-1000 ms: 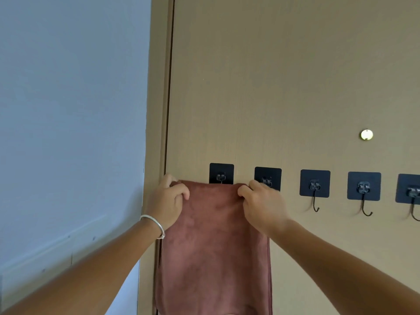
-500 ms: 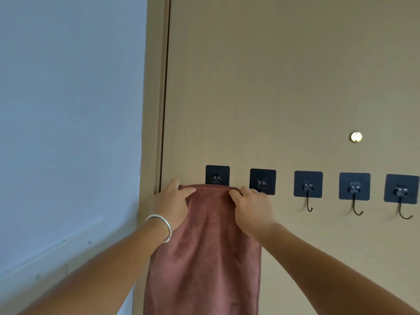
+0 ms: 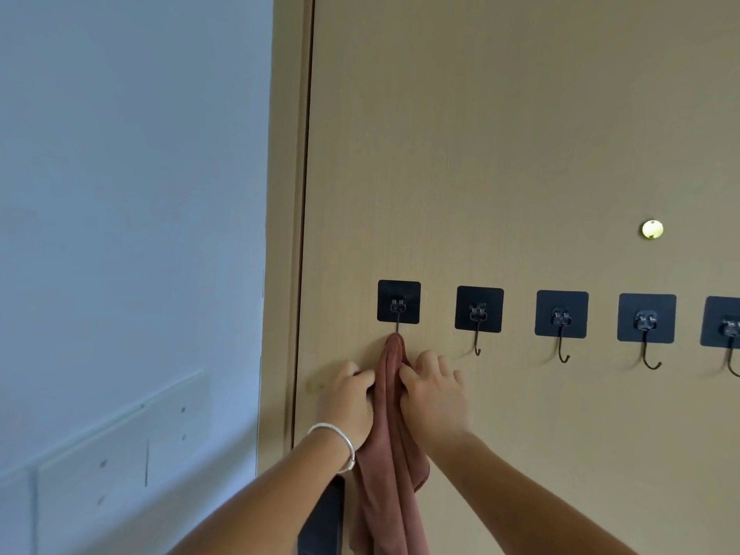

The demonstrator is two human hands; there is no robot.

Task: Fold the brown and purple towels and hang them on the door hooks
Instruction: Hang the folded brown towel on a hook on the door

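Brown towel (image 3: 394, 414) now bunched — hanging (first hook (image 3: 397, 314)), both hands lower

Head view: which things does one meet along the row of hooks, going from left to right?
Wall → door frame → first hook with brown towel → second hook → third hook → fourth hook → fifth hook, cut by the edge.
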